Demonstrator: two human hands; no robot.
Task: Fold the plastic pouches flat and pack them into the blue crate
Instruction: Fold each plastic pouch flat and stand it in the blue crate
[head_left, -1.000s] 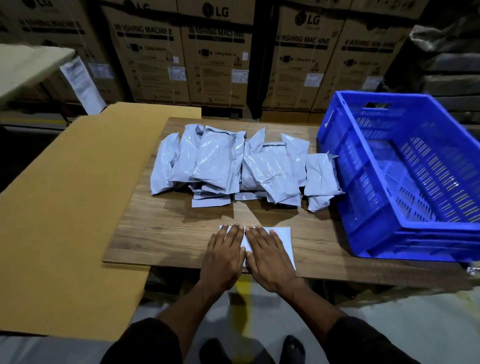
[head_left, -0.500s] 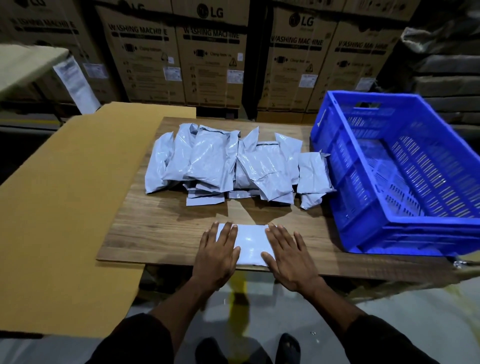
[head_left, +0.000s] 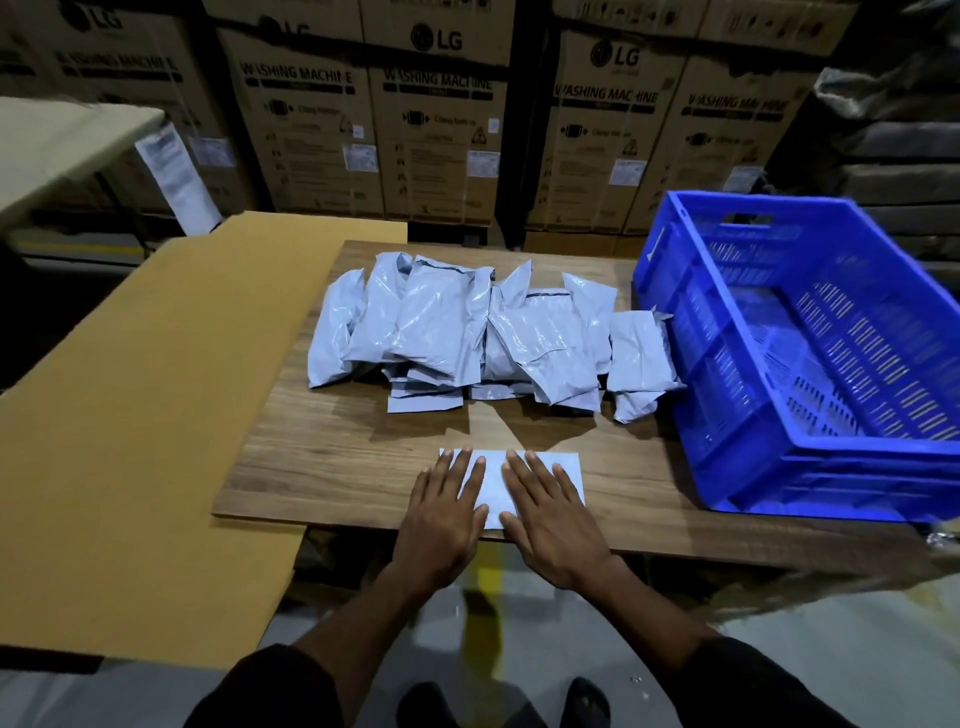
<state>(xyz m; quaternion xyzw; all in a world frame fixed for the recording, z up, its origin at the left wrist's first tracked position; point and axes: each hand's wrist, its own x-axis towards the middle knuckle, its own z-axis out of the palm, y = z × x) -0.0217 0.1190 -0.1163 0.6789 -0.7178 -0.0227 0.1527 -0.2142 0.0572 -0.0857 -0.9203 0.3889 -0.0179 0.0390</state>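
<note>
a flat folded pouch (head_left: 496, 480) is pressed onto the near edge of the wooden board (head_left: 332, 457) by the left hand (head_left: 441, 519) and right hand (head_left: 550, 519), both laid flat with fingers straight, nothing gripped. the pile of pouches (head_left: 483, 332) is seen behind it, just beside the blue crate (head_left: 810, 467) at right.

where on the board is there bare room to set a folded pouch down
Bare wood lies left of the left hand up to the cardboard sheet, and between the right hand and the blue crate. A thin strip separates the flat pouch from the crowded pouch pile.
</note>
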